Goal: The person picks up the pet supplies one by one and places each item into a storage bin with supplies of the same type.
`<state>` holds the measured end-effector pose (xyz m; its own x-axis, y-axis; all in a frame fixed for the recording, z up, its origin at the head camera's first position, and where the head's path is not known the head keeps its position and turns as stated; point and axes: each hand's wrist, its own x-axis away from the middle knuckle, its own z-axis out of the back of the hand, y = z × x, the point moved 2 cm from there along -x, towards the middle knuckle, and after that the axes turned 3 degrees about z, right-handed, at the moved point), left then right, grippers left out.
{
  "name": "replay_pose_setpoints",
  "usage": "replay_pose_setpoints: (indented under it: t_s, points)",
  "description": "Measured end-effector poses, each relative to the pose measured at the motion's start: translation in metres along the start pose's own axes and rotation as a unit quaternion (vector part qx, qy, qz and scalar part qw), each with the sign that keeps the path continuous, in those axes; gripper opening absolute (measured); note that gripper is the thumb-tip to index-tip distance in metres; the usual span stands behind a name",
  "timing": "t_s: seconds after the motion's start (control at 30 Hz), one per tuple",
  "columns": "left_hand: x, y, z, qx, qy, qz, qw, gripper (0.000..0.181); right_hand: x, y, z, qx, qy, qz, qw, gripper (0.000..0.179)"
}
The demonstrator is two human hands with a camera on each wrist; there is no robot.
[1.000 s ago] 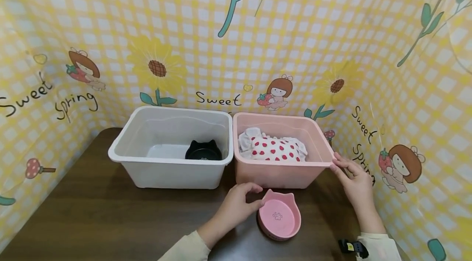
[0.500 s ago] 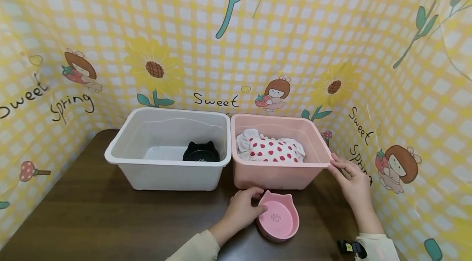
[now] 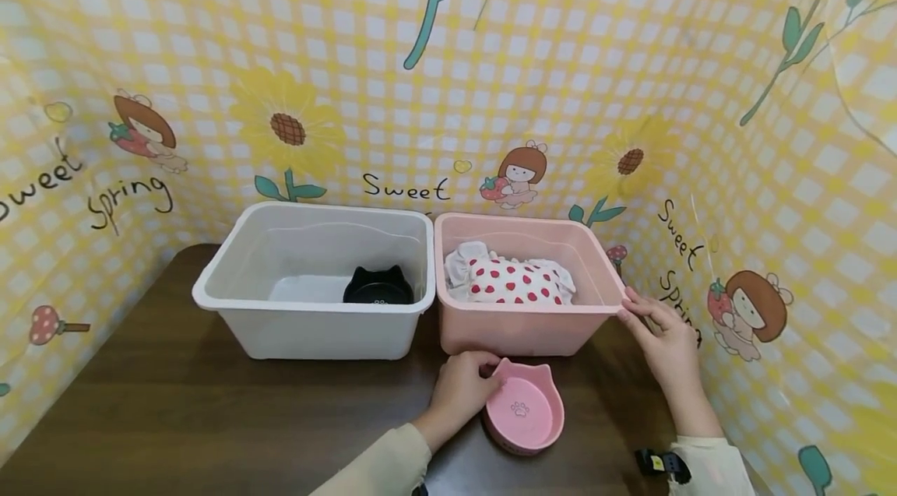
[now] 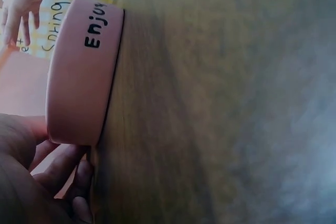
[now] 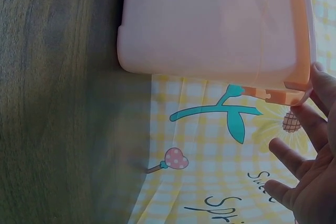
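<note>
In the head view a pink cat-eared pet bowl (image 3: 522, 410) with a paw print inside sits on the table in front of the pink bin (image 3: 525, 331). My left hand (image 3: 459, 391) pinches its left side, thumb over the rim and fingers outside. The left wrist view shows the bowl's outer wall (image 4: 79, 87) lettered "Enjoy". At the bin's front right corner, my right hand (image 3: 669, 344) pinches the rim between thumb and fingers; in the right wrist view the other fingers (image 5: 289, 158) spread away from it. A strawberry-print cloth item (image 3: 518, 282) with white frills lies in that bin.
To the left, a white bin (image 3: 322, 332) stands right beside the pink one and contains a black cat-eared bowl (image 3: 379, 286). Both bins stand on a dark wooden table (image 3: 210, 418), close to a yellow checked cloth backdrop (image 3: 392, 122) behind and at the sides.
My left hand has moved right and closed in on the pink bowl's rim, its fingers now against the outer wall. The right hand keeps its hold on the bin corner. The head view has shifted slightly.
</note>
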<state>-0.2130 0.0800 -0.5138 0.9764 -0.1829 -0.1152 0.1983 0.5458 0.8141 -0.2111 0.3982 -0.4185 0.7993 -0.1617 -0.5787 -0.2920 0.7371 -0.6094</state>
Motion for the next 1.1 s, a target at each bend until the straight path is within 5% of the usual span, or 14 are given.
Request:
replay_pose_setpoints:
  t_s: [0.27,0.57,1.1]
  points:
    - [-0.003,-0.003,0.000,0.009,0.025,0.016,0.9995,0.011,-0.003,0.000,-0.003,-0.007,0.003,0.014,0.9999,0.021]
    - [0.002,-0.002,0.001,-0.018,0.052,-0.012,0.9984,0.006,-0.001,0.000,0.000,-0.006,0.008,0.010,0.9999,0.021]
    - [0.012,0.012,0.016,-0.032,0.034,-0.054,0.9974,0.006,-0.002,-0.001,0.000,-0.001,0.005,0.011,0.9999,0.022]
